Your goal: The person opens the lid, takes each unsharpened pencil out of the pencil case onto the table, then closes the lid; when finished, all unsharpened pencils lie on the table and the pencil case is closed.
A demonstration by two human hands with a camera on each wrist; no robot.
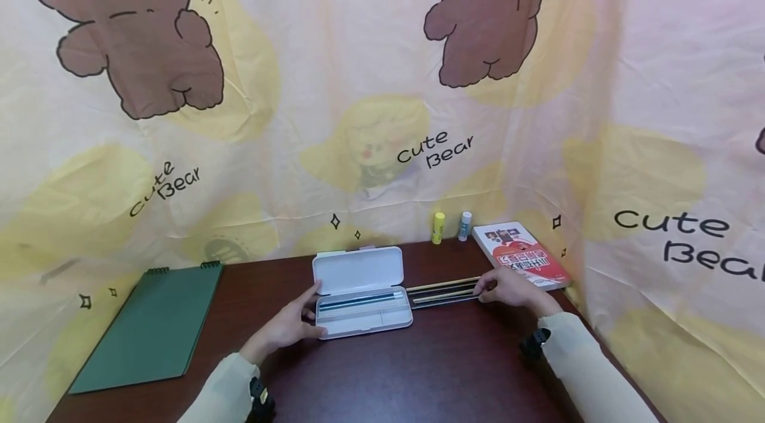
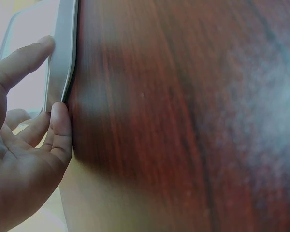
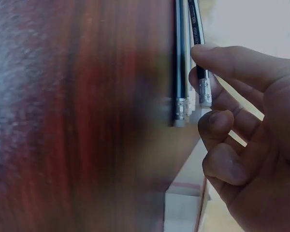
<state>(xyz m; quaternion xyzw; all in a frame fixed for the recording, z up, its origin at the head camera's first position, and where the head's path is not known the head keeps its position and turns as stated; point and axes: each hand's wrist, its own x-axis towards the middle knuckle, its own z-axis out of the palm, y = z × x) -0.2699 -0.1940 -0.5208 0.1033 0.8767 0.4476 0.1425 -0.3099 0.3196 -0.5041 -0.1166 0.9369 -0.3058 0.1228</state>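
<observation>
While right hand (image 1: 508, 290) pinches one, perhaps four pencils (image 1: 443, 293) lie beside case (image 1: 358, 270).

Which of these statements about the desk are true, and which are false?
1. The white pencil case lies open. True.
2. The left hand rests against the case's left side. True.
3. The right hand holds the glue stick. False: it pinches the eraser end of a pencil among the pencils lying right of the case.
4. The green notebook lies on the red book. False: they lie at opposite ends of the table.
5. The case holds no pencil. False: one lies inside.
</observation>
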